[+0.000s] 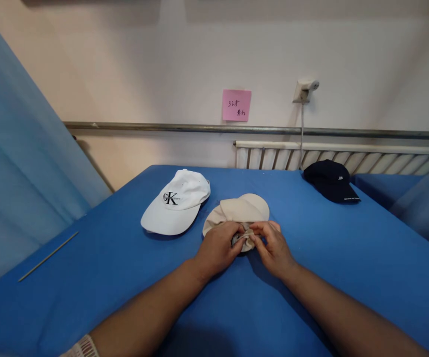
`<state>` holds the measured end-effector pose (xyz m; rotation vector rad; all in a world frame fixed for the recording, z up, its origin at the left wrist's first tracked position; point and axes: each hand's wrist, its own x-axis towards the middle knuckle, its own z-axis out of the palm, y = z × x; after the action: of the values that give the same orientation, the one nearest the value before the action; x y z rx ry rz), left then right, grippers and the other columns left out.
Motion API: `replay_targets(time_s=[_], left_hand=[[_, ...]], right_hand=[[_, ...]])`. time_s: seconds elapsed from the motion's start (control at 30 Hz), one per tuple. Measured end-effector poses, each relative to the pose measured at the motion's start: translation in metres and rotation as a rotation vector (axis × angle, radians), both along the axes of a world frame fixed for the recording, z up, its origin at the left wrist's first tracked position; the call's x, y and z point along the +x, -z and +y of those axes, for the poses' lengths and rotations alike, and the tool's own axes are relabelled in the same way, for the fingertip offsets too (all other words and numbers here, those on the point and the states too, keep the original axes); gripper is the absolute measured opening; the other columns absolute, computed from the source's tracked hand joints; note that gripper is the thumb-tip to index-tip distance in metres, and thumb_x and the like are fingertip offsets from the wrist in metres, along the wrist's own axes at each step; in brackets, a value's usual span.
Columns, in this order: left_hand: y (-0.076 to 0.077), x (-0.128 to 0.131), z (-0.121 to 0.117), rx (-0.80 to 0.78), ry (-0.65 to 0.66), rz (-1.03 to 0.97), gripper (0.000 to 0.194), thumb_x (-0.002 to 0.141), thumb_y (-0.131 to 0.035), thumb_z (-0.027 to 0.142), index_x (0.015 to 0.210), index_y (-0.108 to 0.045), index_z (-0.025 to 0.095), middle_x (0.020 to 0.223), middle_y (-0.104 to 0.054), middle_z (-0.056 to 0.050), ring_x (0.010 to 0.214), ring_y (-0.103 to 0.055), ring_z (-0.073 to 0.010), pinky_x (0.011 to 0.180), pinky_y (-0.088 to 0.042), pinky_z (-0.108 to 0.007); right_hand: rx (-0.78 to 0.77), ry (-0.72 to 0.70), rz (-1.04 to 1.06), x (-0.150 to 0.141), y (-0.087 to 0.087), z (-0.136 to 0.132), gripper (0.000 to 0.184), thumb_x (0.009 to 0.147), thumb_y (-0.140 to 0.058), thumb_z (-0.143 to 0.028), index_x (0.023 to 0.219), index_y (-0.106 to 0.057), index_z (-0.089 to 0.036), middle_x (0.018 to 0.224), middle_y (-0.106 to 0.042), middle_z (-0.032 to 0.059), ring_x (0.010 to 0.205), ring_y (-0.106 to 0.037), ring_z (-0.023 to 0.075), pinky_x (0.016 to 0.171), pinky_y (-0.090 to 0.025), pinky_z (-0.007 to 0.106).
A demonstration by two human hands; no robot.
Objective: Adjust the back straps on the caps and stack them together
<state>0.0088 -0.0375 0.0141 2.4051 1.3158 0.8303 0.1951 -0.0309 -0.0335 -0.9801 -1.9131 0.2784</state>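
Observation:
A beige cap (237, 210) lies on the blue-covered table with its brim pointing away from me. Both hands work at the near edge of it, around its back strap. My left hand (222, 247) pinches the strap side, fingers closed. On the other side my right hand (272, 245) has thumb and forefinger pressed together on the same strap (249, 236). The strap's fastening is partly hidden by my fingers. To the left rests a white cap (179, 201) with black letters on its front, touched by neither hand.
A dark navy cap (329, 179) sits at the far right of the blue table (125, 297). A thin stick (49, 256) lies near the left edge. Behind are a metal rail (185, 128), a radiator (274, 156) and a plugged-in socket (303, 92). A blue curtain (21, 148) hangs at left.

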Motion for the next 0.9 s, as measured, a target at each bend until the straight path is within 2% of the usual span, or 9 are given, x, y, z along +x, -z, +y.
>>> replay_targets(time_s=[0.13,0.23,0.33,0.43,0.57,0.73,0.9], left_hand=[[-0.002,0.001,-0.001,0.006,0.007,-0.022,0.010,0.089,-0.053,0.027,0.090,-0.060,0.020,0.085,-0.066,-0.003,0.079,-0.060,-0.0168,0.073,-0.043,-0.029],[-0.004,0.002,0.000,0.012,0.005,-0.058,0.009,0.089,-0.053,0.025,0.087,-0.060,0.019,0.084,-0.065,-0.003,0.078,-0.059,-0.0163,0.073,-0.044,-0.028],[-0.003,0.002,0.000,0.042,0.029,-0.067,0.009,0.089,-0.052,0.024,0.086,-0.059,0.019,0.084,-0.064,-0.003,0.079,-0.059,-0.0161,0.073,-0.044,-0.028],[-0.004,0.000,-0.001,0.119,0.085,-0.037,0.011,0.091,-0.050,0.021,0.087,-0.059,0.019,0.083,-0.064,-0.004,0.080,-0.058,-0.0168,0.074,-0.044,-0.030],[-0.008,-0.002,-0.001,0.256,0.169,0.035,0.015,0.092,-0.046,0.017,0.091,-0.061,0.018,0.087,-0.066,-0.006,0.084,-0.058,-0.0185,0.080,-0.045,-0.034],[-0.009,-0.002,0.000,0.366,0.214,0.090,0.018,0.093,-0.046,0.015,0.089,-0.063,0.019,0.090,-0.070,-0.005,0.084,-0.058,-0.0178,0.085,-0.044,-0.036],[-0.005,-0.002,0.000,0.361,0.208,0.141,0.021,0.094,-0.045,0.017,0.090,-0.065,0.019,0.091,-0.071,-0.005,0.086,-0.056,-0.0188,0.084,-0.043,-0.036]], right_hand=[[-0.025,-0.005,0.033,0.001,0.002,-0.001,0.019,0.091,-0.052,-0.025,0.110,-0.053,-0.022,0.092,-0.068,0.0047,0.092,-0.062,0.0218,0.091,-0.040,0.043],[-0.110,0.034,0.104,0.002,0.003,-0.001,0.023,0.089,-0.058,-0.030,0.110,-0.055,-0.021,0.089,-0.068,0.0045,0.092,-0.061,0.0222,0.088,-0.044,0.041],[-0.167,0.043,0.143,0.002,0.001,0.000,0.016,0.087,-0.060,-0.033,0.099,-0.062,-0.022,0.089,-0.069,0.0040,0.088,-0.062,0.0212,0.083,-0.046,0.038],[-0.111,0.040,0.138,0.002,-0.004,0.000,0.011,0.087,-0.061,-0.032,0.087,-0.066,-0.023,0.091,-0.067,0.0041,0.090,-0.061,0.0210,0.084,-0.047,0.038],[-0.049,0.123,0.109,0.004,-0.010,-0.004,0.013,0.083,-0.066,-0.032,0.092,-0.070,-0.025,0.104,-0.061,0.0065,0.094,-0.059,0.0219,0.082,-0.048,0.037],[-0.243,0.052,0.110,0.006,-0.005,-0.004,0.016,0.086,-0.061,-0.033,0.096,-0.071,-0.025,0.078,-0.058,0.0015,0.066,-0.056,0.0151,0.060,-0.046,0.028],[-0.494,-0.106,0.211,0.006,0.010,0.005,0.016,0.082,-0.063,-0.035,0.077,-0.066,-0.020,0.063,-0.052,-0.0030,0.055,-0.048,0.0114,0.051,-0.039,0.023]])
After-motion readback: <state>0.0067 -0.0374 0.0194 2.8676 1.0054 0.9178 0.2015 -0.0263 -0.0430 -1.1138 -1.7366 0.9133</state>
